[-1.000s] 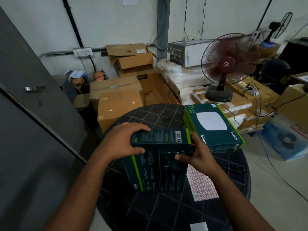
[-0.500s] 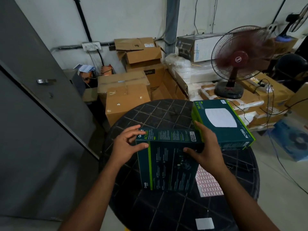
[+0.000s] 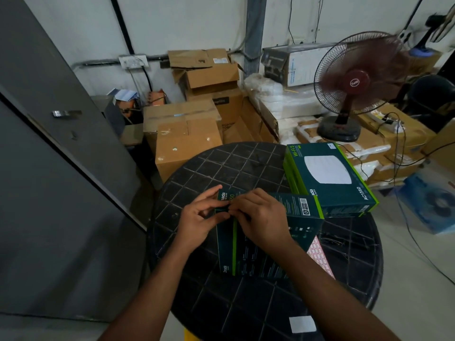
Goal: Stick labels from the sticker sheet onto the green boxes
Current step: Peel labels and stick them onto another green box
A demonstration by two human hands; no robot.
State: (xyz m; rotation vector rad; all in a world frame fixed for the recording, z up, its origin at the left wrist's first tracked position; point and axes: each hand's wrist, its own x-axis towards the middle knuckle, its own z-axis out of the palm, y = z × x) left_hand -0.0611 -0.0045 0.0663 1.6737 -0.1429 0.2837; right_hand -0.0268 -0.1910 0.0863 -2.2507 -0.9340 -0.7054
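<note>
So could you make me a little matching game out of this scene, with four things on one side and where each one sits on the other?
Things:
1. pink-and-white sticker sheet
2. dark green box showing a white square device
3. maroon table fan
4. small white paper square

Places:
A. near edge of the round black table
B. on cartons beyond the table
C. partly hidden under the dark green box being handled
D. table's far right, on another green box

Pairs: 1-C, 2-D, 3-B, 4-A
</note>
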